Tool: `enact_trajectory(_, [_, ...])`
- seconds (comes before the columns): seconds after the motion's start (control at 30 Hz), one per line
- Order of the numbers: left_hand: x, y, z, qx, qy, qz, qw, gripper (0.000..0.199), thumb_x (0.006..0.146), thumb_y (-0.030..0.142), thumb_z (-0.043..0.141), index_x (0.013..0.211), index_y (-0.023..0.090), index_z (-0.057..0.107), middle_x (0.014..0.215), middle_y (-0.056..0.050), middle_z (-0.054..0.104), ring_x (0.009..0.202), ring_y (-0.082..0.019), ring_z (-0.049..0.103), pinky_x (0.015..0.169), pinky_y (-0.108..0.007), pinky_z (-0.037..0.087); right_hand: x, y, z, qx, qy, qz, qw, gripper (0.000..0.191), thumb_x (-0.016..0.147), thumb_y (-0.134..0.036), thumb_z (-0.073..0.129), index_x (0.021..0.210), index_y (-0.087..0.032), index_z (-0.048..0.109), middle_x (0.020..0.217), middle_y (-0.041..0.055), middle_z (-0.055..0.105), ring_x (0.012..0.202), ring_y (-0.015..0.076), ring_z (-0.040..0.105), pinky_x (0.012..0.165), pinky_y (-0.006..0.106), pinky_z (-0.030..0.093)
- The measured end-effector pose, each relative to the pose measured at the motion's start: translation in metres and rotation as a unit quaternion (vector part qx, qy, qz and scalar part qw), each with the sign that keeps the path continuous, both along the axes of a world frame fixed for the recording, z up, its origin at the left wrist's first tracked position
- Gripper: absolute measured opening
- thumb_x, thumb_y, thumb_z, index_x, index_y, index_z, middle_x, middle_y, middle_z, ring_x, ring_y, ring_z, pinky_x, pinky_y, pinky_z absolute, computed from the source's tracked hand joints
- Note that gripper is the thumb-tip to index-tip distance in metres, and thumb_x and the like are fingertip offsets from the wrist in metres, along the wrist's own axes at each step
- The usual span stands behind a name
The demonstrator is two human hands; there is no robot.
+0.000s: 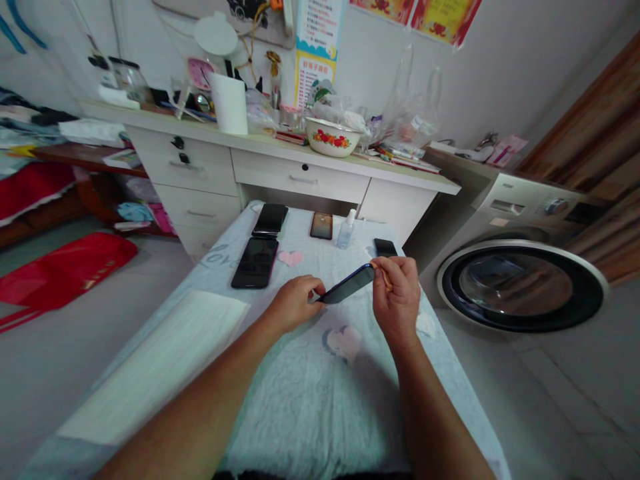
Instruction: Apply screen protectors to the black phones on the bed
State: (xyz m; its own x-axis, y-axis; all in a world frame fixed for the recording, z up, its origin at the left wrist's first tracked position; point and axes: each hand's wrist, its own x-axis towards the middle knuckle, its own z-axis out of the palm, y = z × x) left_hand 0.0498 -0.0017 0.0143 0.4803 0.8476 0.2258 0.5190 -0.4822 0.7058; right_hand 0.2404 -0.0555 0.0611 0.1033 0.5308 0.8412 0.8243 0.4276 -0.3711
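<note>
A dark smartphone (347, 285) with a blue edge is held tilted above the cloth-covered table. My left hand (296, 303) pinches its lower left end between thumb and fingers. At the raised right end, my right hand (399, 293) is closed, fingertips against the phone's edge. A small orange-tan bit shows between those fingers; I cannot tell what it is. Beyond my hands lie a black phone with a pinkish edge (255, 263), another black phone (270, 220), a brownish phone (321, 225) and a small dark phone (385, 248). A clear spray bottle (345, 232) stands among them.
A pale blue cloth (320, 400) covers the table, with a folded white sheet (165, 363) at left. Behind is a white drawer cabinet (300, 175) bearing a flowered bowl (333, 137) and a paper roll (229, 103). A washing machine (520, 200) stands right; a red bag (70, 273) lies left.
</note>
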Motion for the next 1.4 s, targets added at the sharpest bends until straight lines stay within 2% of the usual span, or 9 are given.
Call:
enact_trajectory(0.13, [0.0,-0.006,0.01,0.027,-0.045,-0.008,0.999,0.02,0.07,0.025,0.069,0.088,0.019,0.064,0.086,0.0,0.062,0.073,-0.014,0.056,0.066,-0.026,0.042,-0.006,-0.002,0.001,-0.001,-0.016,0.011,1.0,0.021,0.088,-0.015,0.05,0.101,-0.024,0.063,0.091,0.0042,0.051,0.082,0.0167,0.055,0.071,0.031,0.048])
enact_trajectory(0.27, [0.001,-0.015,0.019,0.103,-0.118,0.012,0.988,0.023,0.076,0.028,0.068,0.097,0.019,0.063,0.087,0.0,0.061,0.068,-0.011,0.051,0.065,-0.024,0.042,-0.016,-0.005,0.001,-0.008,-0.029,0.029,0.999,0.023,0.088,-0.014,0.049,0.104,-0.024,0.063,0.093,0.0045,0.05,0.083,0.0162,0.055,0.071,0.03,0.049])
enact_trajectory(0.47, [0.002,-0.025,0.025,0.177,-0.179,-0.007,0.968,0.011,0.084,0.026,0.062,0.092,0.018,0.063,0.084,-0.002,0.061,0.073,-0.011,0.054,0.065,-0.022,0.045,-0.032,-0.009,-0.004,-0.013,-0.045,0.064,0.997,0.026,0.088,-0.013,0.05,0.107,-0.025,0.062,0.094,0.0044,0.05,0.082,0.0147,0.056,0.068,0.027,0.05])
enact_trajectory(0.6, [0.002,-0.028,0.025,0.194,-0.186,0.0,0.963,0.008,0.085,0.024,0.059,0.088,0.018,0.062,0.08,-0.002,0.061,0.071,-0.011,0.055,0.064,-0.023,0.046,-0.034,-0.009,-0.007,-0.002,-0.044,0.073,0.996,0.03,0.086,-0.01,0.05,0.109,-0.026,0.062,0.095,0.0041,0.049,0.084,0.0145,0.056,0.07,0.027,0.05])
enact_trajectory(0.8, [0.002,-0.031,0.028,0.228,-0.193,0.018,0.954,0.011,0.086,0.021,0.057,0.096,0.018,0.061,0.08,-0.002,0.061,0.073,-0.012,0.056,0.066,-0.024,0.046,-0.032,-0.007,-0.01,-0.001,-0.042,0.079,0.996,0.033,0.086,-0.01,0.05,0.112,-0.028,0.062,0.097,0.0043,0.05,0.083,0.0147,0.056,0.07,0.028,0.05])
enact_trajectory(0.97, [0.004,-0.033,0.029,0.234,-0.182,0.039,0.954,0.006,0.086,0.021,0.055,0.087,0.018,0.06,0.077,-0.002,0.061,0.07,-0.012,0.056,0.063,-0.024,0.045,-0.029,-0.008,-0.009,0.0,-0.04,0.078,0.996,0.034,0.087,-0.01,0.05,0.113,-0.028,0.062,0.095,0.0037,0.05,0.081,0.014,0.056,0.069,0.028,0.05])
enact_trajectory(1.23, [0.004,-0.033,0.03,0.234,-0.18,0.036,0.955,0.007,0.086,0.021,0.055,0.087,0.018,0.061,0.073,-0.001,0.059,0.067,-0.012,0.055,0.062,-0.024,0.045,-0.016,-0.004,-0.007,0.015,-0.02,0.013,1.0,0.028,0.088,-0.013,0.049,0.108,-0.026,0.064,0.092,0.0043,0.051,0.081,0.0155,0.056,0.07,0.03,0.051])
enact_trajectory(1.4, [0.005,-0.033,0.03,0.233,-0.182,0.036,0.955,0.007,0.085,0.021,0.055,0.086,0.018,0.061,0.073,-0.001,0.059,0.066,-0.011,0.055,0.061,-0.023,0.044,-0.018,-0.004,-0.007,0.024,-0.009,0.001,1.0,0.027,0.088,-0.014,0.05,0.108,-0.026,0.064,0.09,0.0042,0.052,0.081,0.0155,0.056,0.07,0.03,0.051])
